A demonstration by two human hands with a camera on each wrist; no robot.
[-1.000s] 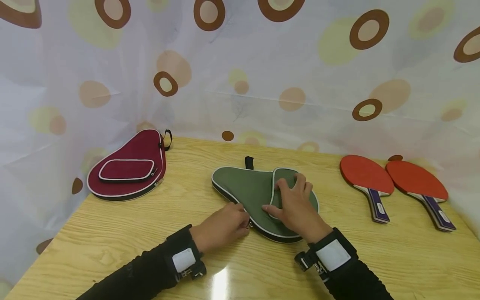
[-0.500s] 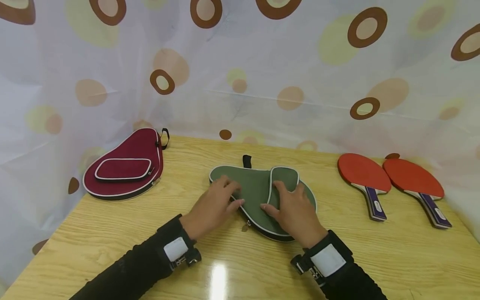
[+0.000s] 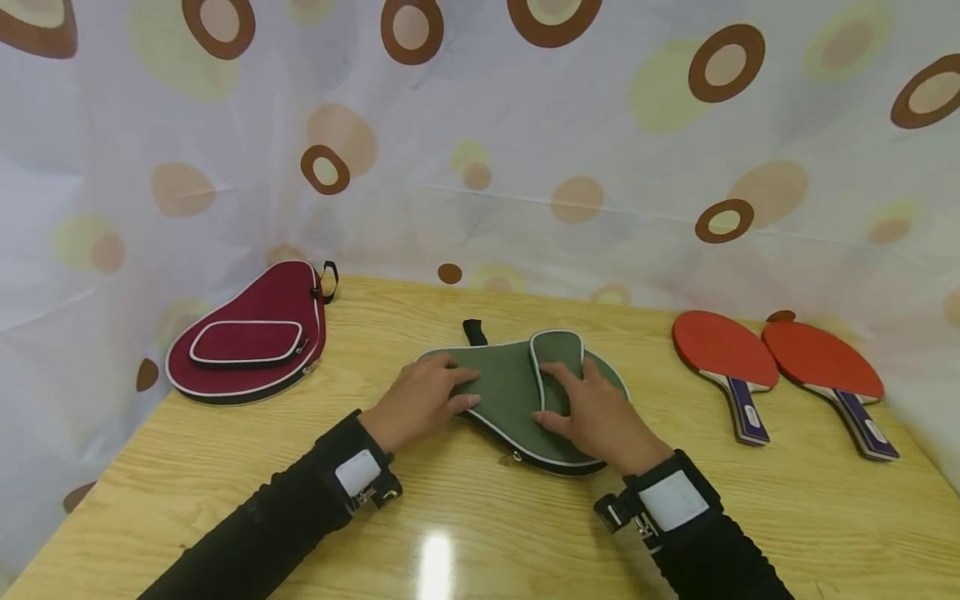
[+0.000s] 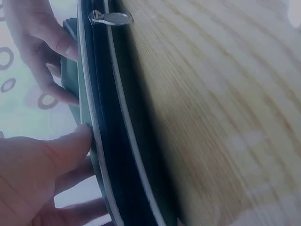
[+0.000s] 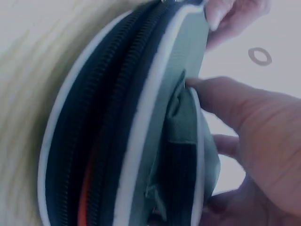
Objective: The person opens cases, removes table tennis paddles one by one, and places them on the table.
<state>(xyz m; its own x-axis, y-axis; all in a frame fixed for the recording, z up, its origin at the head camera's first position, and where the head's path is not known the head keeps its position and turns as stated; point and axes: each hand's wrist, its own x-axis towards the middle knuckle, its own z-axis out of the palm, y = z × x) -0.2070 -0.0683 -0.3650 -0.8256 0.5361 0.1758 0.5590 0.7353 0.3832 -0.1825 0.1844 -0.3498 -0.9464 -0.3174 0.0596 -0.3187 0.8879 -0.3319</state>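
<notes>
Since the earliest frame, the left hand [image 3: 420, 400] has gone from the near edge of the green case [image 3: 498, 379] to its narrow end, and the loop [image 3: 474, 332] now leans further left; the right hand [image 3: 600, 412] has stayed at the pocket [image 3: 558, 348]. The left thumb and forefinger stand apart on the top face, touching without pinching; its other fingers are partly hidden. The right hand is bent over the pocket, thumb at one edge and fingers across it, a wide, seemingly light hold.

The green case lies mid-table under both hands, wide end to the right. It should be light, soft at the skin and pocket but stiffer inside: the zip gapes at the wide end, showing a red-orange edge [image 5: 84, 195], probably a paddle. The cloth looks unlikely to slip or break. Best steady it flat by the narrow end and wide rim; the pocket would give. The zip pull [image 4: 115, 19] hangs free on the near side.

Farther out on the table [image 3: 525, 533], the maroon case [image 3: 277, 300] sits left, two paddles [image 3: 726, 346] right.
</notes>
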